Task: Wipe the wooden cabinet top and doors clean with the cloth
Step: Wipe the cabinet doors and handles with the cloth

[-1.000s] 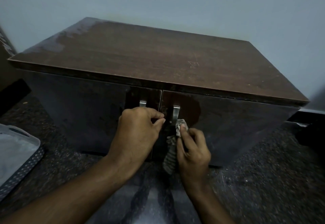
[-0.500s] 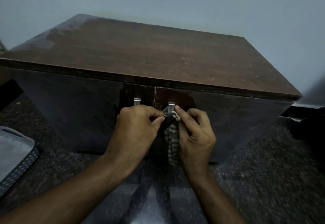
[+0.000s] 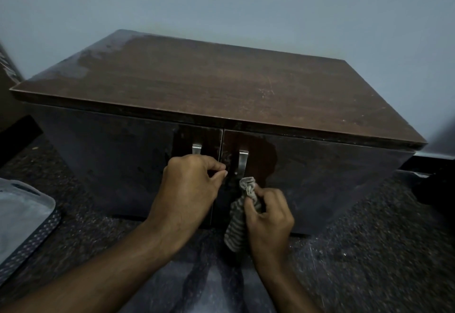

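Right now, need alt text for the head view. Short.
A person's right hand presses a bunched striped cloth to the right door of a dark wooden cabinet, just below its metal handle. The left hand is closed over the left door's handle by the centre seam. A grey tray lies on the floor at far left.

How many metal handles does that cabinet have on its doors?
2. The left door's handle sits just above the left hand, which covers its lower part. The right door's handle is beside the centre seam, above the cloth in the right hand.
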